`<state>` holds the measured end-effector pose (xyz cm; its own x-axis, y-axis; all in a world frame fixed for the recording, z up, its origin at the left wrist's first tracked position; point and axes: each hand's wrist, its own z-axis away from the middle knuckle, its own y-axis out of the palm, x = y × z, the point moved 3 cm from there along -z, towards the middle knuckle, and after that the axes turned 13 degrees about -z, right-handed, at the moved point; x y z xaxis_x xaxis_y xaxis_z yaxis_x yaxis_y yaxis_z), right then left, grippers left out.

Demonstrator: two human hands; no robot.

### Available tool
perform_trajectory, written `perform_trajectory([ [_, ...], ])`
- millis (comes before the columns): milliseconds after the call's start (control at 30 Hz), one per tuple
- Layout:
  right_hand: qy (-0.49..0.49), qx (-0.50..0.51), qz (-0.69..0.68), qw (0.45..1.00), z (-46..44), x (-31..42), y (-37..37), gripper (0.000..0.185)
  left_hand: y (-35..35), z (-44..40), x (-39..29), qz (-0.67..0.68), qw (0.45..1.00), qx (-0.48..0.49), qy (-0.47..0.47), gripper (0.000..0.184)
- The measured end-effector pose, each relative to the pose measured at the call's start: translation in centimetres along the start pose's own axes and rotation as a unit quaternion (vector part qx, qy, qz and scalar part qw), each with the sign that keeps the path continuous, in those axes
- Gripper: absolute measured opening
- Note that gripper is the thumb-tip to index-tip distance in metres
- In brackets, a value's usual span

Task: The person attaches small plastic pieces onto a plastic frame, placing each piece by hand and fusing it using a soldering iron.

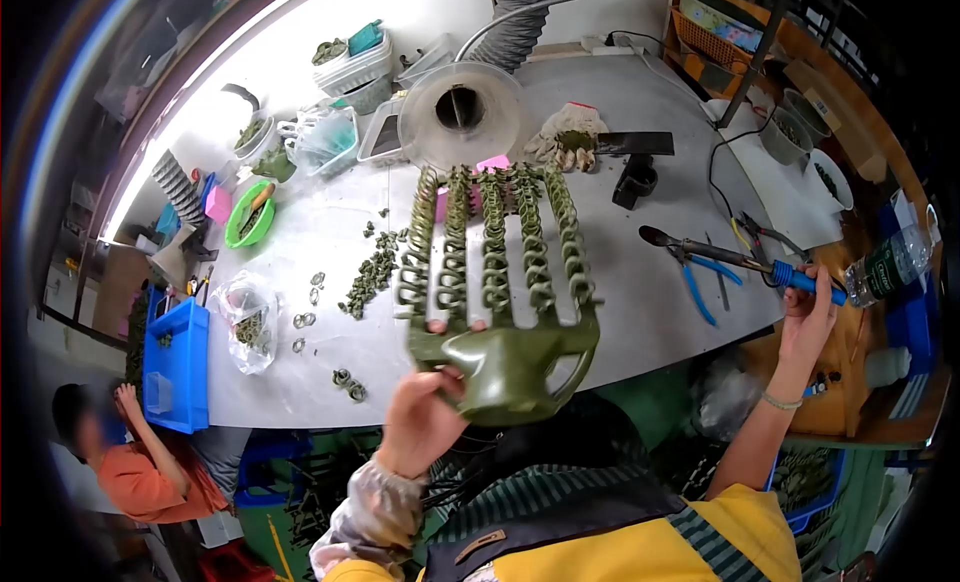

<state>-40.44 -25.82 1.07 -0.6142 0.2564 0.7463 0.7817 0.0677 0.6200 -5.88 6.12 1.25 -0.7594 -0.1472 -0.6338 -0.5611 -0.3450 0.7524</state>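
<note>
My left hand [425, 412] grips the lower left side of a dark green wax-like piece [505, 372], with a solid base and several upright columns of stacked rings. The piece is held up over the table's front edge. At the right, my right hand [810, 307] is closed around the blue handle of a tool [740, 257], whose dark, spoon-like tip points left over the table. Blue-handled pliers [705, 282] lie beneath the tool. Small green pieces [375, 272] are heaped left of the ring columns, and a few loose rings [303, 320] lie nearby.
A clear round hood [462, 110] on a grey hose stands at the back centre. Gloves [570, 137] lie beside it. A green bowl [250, 217], plastic bag [248, 322] and blue bin [176, 367] are left. A person [150, 472] sits far left; a bottle [888, 267] is right.
</note>
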Motion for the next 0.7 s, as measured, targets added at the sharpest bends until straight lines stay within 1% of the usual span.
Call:
perform_trajectory([
  [33,-0.002,-0.005,-0.002,1.0,-0.1,0.0,0.1,0.023,0.8,0.9,-1.2,0.008,1.0,0.017,0.023,0.055],
  [100,-0.005,-0.017,-0.005,1.0,-0.3,-0.2,0.0,0.023,1.8,2.6,-3.2,-0.079,0.993,0.056,0.07,0.059],
  [133,-0.006,-0.024,-0.007,1.0,-0.3,-0.4,-0.1,0.024,3.0,3.3,-4.0,-0.131,0.986,0.054,0.084,0.064],
  [167,-0.004,-0.016,-0.013,1.0,-0.4,-0.6,-0.1,0.024,4.0,3.6,-5.0,-0.184,0.977,0.084,0.074,0.068],
  [233,-0.001,-0.003,-0.025,1.0,-0.5,-0.8,-0.4,0.023,6.3,3.7,-5.5,-0.343,0.932,0.093,0.076,0.069],
  [267,-0.003,-0.007,-0.026,1.0,-0.4,-0.8,-0.3,0.023,6.9,2.9,-5.5,-0.529,0.828,0.118,0.146,0.067],
  [300,-0.004,-0.01,-0.027,1.0,-0.3,-0.8,-0.2,0.023,7.5,2.0,-5.3,-0.688,0.682,0.136,0.207,0.065],
  [333,-0.006,-0.013,-0.029,0.999,-0.3,-0.8,-0.1,0.023,8.9,1.2,-4.3,-0.758,0.603,0.109,0.225,0.072],
  [367,-0.004,-0.016,-0.031,0.999,-0.4,-0.7,-0.3,0.023,9.4,0.5,-3.0,-0.809,0.535,0.097,0.223,0.064],
  [433,-0.001,-0.023,-0.035,0.999,-0.7,-0.5,-1.1,0.023,9.3,-0.9,-0.7,-0.864,0.456,0.065,0.201,0.059],
  [500,-0.002,-0.032,-0.045,0.998,-0.8,-0.3,-1.5,0.024,8.3,-2.5,1.2,-0.881,0.432,0.053,0.186,0.056],
  [567,-0.007,-0.038,-0.051,0.998,-0.8,-0.2,-2.0,0.024,7.2,-4.1,2.5,-0.889,0.413,0.035,0.196,0.055],
  [700,-0.016,-0.038,-0.059,0.997,-0.8,-0.1,-2.1,0.026,6.2,-6.9,4.0,-0.897,0.409,0.0,0.169,0.056],
])
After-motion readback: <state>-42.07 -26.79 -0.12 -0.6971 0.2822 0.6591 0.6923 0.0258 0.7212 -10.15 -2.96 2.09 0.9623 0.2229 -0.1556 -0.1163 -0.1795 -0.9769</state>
